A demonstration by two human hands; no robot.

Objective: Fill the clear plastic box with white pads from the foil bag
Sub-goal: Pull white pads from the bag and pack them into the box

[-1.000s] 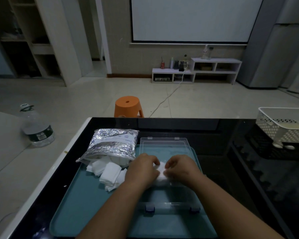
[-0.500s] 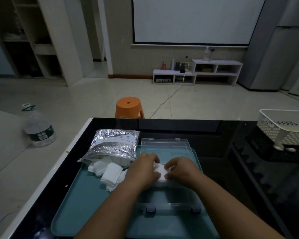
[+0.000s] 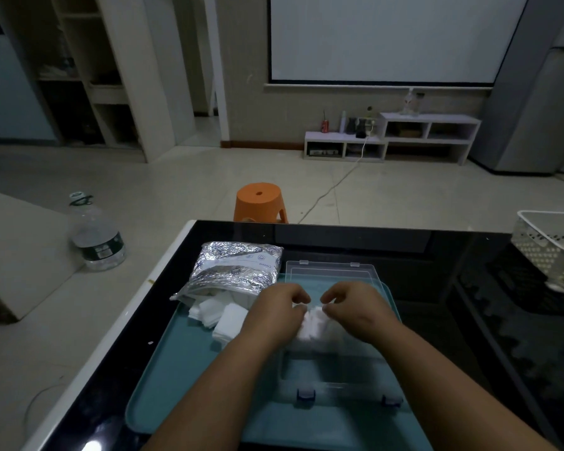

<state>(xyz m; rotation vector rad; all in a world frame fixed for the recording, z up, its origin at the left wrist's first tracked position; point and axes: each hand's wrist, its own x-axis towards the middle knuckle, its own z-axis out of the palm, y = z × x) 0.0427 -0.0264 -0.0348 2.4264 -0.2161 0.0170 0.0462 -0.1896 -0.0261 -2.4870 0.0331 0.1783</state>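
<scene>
White pads [image 3: 311, 322] bunched over clear box [image 3: 331, 362]; left hand [image 3: 279, 309] and right hand [image 3: 355, 305] both pinching them.

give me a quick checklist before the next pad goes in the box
1. Clear plastic box lid open: ok.
2. Box sits on the teal tray: ok.
3. Spare white pads within reach at the foil bag mouth: ok.
4. Left hand and right hand grip on pads over the box: ok.
5. Pads lying flat in the box: cannot tell, hands cover them.
6. Room left in the box: ok.
</scene>
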